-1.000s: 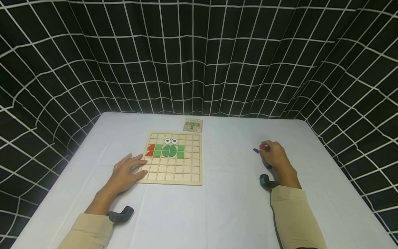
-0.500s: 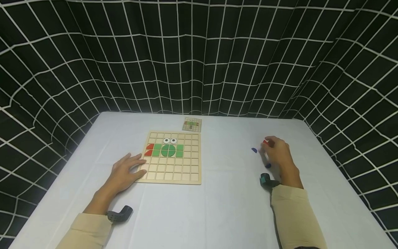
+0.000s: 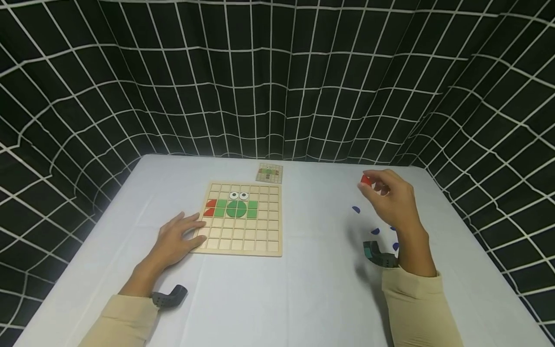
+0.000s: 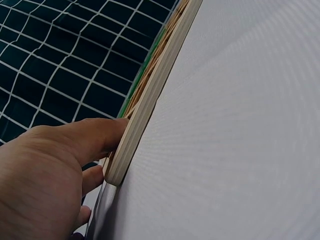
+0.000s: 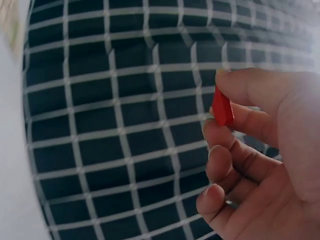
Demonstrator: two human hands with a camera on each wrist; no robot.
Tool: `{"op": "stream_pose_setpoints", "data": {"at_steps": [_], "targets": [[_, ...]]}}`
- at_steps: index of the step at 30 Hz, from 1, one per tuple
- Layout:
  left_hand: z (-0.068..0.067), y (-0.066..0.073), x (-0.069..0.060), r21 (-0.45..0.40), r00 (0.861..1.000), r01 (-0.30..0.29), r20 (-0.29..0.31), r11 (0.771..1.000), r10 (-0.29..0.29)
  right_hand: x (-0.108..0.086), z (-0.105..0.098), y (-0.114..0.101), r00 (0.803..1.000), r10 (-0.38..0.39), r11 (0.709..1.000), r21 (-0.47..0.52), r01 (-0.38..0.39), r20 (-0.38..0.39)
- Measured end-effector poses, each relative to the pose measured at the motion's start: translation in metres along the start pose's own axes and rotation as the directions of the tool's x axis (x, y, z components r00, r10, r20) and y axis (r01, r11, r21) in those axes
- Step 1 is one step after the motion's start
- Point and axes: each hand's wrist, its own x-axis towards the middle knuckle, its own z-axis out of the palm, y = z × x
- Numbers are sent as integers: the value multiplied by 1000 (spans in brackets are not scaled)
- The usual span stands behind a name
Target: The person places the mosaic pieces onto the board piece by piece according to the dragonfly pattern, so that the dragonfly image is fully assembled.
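Between thumb and fingertips my right hand [image 3: 389, 197] pinches a small red piece [image 3: 366, 180], raised above the table's right side. In the right wrist view that red piece [image 5: 223, 108] shows its flat face and thin edge. My left hand [image 3: 175, 239] rests at the left edge of the wooden grid board [image 3: 260, 236], fingers relaxed and touching its rim. Red quarter pieces [image 3: 210, 212], green squares [image 3: 220, 208], a green circle [image 3: 236, 209] of quarters and two eye pieces [image 3: 239, 196] lie in the board. The left wrist view shows my thumb against the board's edge [image 4: 150, 100].
Several blue half-round pieces [image 3: 375, 231] lie on the white table [image 3: 321, 289] near the right forearm, one partly hidden by the wrist. A small pattern card [image 3: 269, 173] lies behind the board. A black curtain [image 3: 243, 86] with white grid lines surrounds the table.
My right hand has lifted off the table with the red piece and moved away from me, uncovering more blue pieces. My left hand has stayed at the board.
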Motion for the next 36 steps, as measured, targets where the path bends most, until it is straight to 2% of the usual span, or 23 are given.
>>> {"op": "stream_pose_setpoints", "data": {"at_steps": [4,8,10,12,14,18,23,30,36], "targets": [[3,-1,2,-2,1000,-7,1,1000,7,-3,-6,-26,987,-150,988,39,152,-60],[4,0,1,-9,1000,-11,2,1000,11,-7,-5,-46,942,-318,937,119,329,-104],[4,0,-2,-12,1000,-4,7,1000,4,-8,-2,-54,922,-369,908,166,384,-117],[4,0,-4,-10,1000,0,9,1000,0,-9,3,-61,911,-393,888,206,410,-122],[3,1,-5,-9,1000,1,8,1000,-1,-8,8,-68,910,-397,879,236,414,-116],[2,1,-4,-6,1000,-1,2,1000,1,-4,24,-79,916,-392,879,262,399,-83],[0,1,-3,-5,1000,0,3,1000,0,-1,47,-91,933,-359,901,252,355,-31],[-1,2,-1,2,1000,1,-10,1000,-1,8,92,-99,967,-246,939,265,220,68],[0,1,-1,6,1000,2,-6,1000,-2,17,132,-97,975,-125,967,243,78,185]]}}
